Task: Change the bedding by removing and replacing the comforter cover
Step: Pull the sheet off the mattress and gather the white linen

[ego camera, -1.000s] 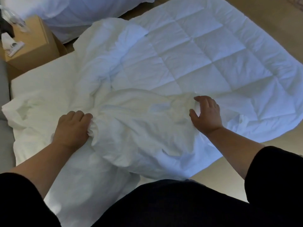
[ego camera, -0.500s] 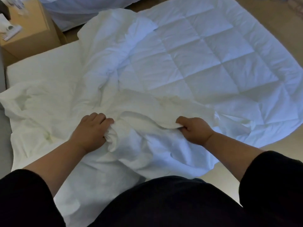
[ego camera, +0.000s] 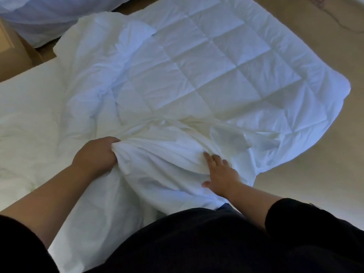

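Nearest, the left hand (ego camera: 96,154) grips a bunched fold of the white comforter cover (ego camera: 157,164), the right hand (ego camera: 220,174) lies flat on it with fingers spread, and beyond them the quilted comforter (ego camera: 206,62) spreads over the bed's far edge.

You have two hands on the bedding: your left hand (ego camera: 95,155) and your right hand (ego camera: 221,177). You have one quilted comforter (ego camera: 206,62) and one plain white cover (ego camera: 157,154) bunched over its near end. You have one bed (ego camera: 27,107), one cardboard box (ego camera: 11,56) at the far left, and one more heap of pale bedding (ego camera: 45,18) behind it.
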`<state>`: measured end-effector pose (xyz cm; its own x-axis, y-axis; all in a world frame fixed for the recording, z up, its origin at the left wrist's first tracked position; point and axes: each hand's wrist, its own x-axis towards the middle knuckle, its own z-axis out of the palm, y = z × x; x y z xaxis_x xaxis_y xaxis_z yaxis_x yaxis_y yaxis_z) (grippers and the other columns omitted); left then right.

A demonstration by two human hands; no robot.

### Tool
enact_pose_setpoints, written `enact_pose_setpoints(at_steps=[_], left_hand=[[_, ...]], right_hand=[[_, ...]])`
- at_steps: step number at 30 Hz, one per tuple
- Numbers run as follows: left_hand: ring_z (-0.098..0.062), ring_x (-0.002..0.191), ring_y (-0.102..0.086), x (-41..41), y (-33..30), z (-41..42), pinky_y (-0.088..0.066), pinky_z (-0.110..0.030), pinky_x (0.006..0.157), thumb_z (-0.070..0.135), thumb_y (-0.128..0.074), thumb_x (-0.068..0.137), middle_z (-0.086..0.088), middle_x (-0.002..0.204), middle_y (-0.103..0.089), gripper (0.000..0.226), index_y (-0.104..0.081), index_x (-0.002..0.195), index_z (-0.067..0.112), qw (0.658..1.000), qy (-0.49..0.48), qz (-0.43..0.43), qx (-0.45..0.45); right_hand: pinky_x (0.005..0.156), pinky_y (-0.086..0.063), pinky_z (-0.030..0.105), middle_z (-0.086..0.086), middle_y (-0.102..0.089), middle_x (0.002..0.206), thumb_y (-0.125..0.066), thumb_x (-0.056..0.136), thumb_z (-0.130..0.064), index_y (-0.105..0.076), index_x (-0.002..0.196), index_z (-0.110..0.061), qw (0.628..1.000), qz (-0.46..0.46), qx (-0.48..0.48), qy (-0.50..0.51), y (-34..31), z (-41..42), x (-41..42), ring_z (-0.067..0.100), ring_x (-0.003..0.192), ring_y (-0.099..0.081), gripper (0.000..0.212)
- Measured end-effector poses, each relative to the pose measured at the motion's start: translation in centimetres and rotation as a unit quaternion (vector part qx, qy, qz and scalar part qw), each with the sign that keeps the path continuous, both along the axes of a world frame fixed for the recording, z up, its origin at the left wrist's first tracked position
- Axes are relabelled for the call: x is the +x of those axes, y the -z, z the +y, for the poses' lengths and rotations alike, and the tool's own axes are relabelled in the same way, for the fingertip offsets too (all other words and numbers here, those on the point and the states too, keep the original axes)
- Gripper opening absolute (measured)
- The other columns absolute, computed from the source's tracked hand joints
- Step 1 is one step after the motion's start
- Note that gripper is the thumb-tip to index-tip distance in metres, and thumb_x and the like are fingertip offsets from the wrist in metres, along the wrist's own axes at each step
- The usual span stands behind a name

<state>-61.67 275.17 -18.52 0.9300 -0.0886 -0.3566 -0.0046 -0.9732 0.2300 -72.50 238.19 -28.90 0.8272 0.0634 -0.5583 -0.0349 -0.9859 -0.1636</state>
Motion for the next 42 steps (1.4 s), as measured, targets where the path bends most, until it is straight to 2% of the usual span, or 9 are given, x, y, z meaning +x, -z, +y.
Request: enact_pose_setpoints(at_steps=[6,11,15,19,23,27,30,36,42], left_hand=[[-0.008,0.094,-0.062,-1.0,-4.1,-3.4,-0.044,-0.027,0.076,0.044,-0.058,0.072,0.018,0.093,-0.068,0.024,-0.066,0.093,0.035,0.969,-0.076,0.127,-0.200],[-0.010,0.102,-0.063,-2.4,-5.9,-5.8,-0.050,-0.032,0.085,0.051,-0.070,0.062,0.017,0.102,-0.067,0.042,-0.062,0.102,0.041,0.932,-0.133,0.211,-0.263],[-0.021,0.102,-0.070,-3.4,-8.3,-4.9,-0.056,-0.037,0.085,0.045,-0.087,0.062,0.000,0.109,-0.072,0.054,-0.067,0.109,0.028,0.870,-0.163,0.329,-0.330],[-0.015,0.096,-0.062,-4.4,-11.2,-5.8,-0.048,-0.031,0.083,0.048,-0.067,0.086,0.012,0.095,-0.064,0.020,-0.060,0.094,0.031,0.990,-0.044,0.124,-0.059],[-0.003,0.071,-0.053,-6.7,-15.1,-9.0,-0.037,-0.025,0.059,0.065,-0.044,0.082,0.015,0.075,-0.054,0.027,-0.045,0.074,0.039,0.994,-0.006,-0.100,-0.046],[-0.005,0.076,-0.050,-7.3,-14.4,-10.4,-0.035,-0.027,0.063,0.052,-0.041,0.096,0.011,0.085,-0.057,0.029,-0.047,0.078,0.030,0.993,0.036,0.112,0.028],[-0.021,0.114,-0.056,-7.4,-11.9,-10.8,-0.043,-0.034,0.088,0.051,-0.041,0.099,-0.001,0.128,-0.058,0.040,-0.053,0.128,0.025,0.953,0.016,0.261,0.151],[-0.028,0.103,-0.054,-4.6,-9.6,-16.5,-0.035,-0.038,0.073,0.066,-0.056,0.081,-0.005,0.124,-0.053,0.080,-0.032,0.139,0.017,0.985,0.086,-0.105,0.106],[-0.022,0.075,-0.048,-0.6,-7.3,-22.3,-0.033,-0.032,0.060,0.026,-0.060,0.087,0.003,0.080,-0.043,0.035,-0.044,0.116,0.013,0.993,0.091,-0.058,0.038]], right_hand=[[0.122,0.001,0.053,-0.001,0.018,0.163,-0.055,0.081,-0.074,0.037,0.146,-0.027,0.996,-0.073,0.005,-0.046,0.9,2.4,5.3,0.024,0.153,0.011,0.122],[0.091,-0.044,0.038,0.005,-0.059,0.130,-0.056,0.088,-0.029,-0.044,0.136,-0.018,0.988,-0.085,0.119,-0.042,0.0,3.9,9.4,0.028,0.118,-0.058,0.050],[0.064,-0.041,0.034,0.008,-0.064,0.092,-0.057,0.085,-0.019,-0.049,0.105,-0.017,0.988,-0.092,0.126,-0.013,-1.4,1.9,12.2,0.035,0.081,-0.062,0.022],[0.056,-0.036,0.033,-0.001,-0.050,0.068,-0.052,0.085,-0.021,-0.033,0.093,-0.024,0.986,-0.114,0.099,-0.070,-4.7,0.3,15.9,0.031,0.066,-0.055,0.021],[0.056,-0.038,0.034,0.000,-0.051,0.075,-0.052,0.086,-0.027,-0.031,0.096,-0.023,0.984,-0.113,0.060,-0.123,-8.5,1.3,19.3,0.028,0.067,-0.051,0.024],[0.067,-0.045,0.036,0.005,-0.060,0.092,-0.059,0.084,-0.025,-0.042,0.103,-0.018,0.981,-0.108,0.047,-0.156,-12.4,2.4,21.3,0.031,0.081,-0.057,0.027],[0.068,-0.042,0.033,0.004,-0.061,0.095,-0.068,0.080,-0.018,-0.047,0.107,-0.017,0.979,-0.067,0.055,-0.184,-14.4,3.1,21.1,0.028,0.086,-0.057,0.034],[0.072,-0.040,0.032,0.006,-0.064,0.112,-0.060,0.087,-0.015,-0.049,0.117,-0.016,0.973,-0.029,0.063,-0.219,-15.5,3.6,17.5,0.028,0.105,-0.059,0.032],[0.060,-0.036,0.023,-0.004,-0.064,0.097,-0.053,0.086,-0.011,-0.052,0.103,-0.022,0.978,-0.034,0.146,-0.147,-14.9,0.3,13.5,0.022,0.088,-0.058,0.021]])
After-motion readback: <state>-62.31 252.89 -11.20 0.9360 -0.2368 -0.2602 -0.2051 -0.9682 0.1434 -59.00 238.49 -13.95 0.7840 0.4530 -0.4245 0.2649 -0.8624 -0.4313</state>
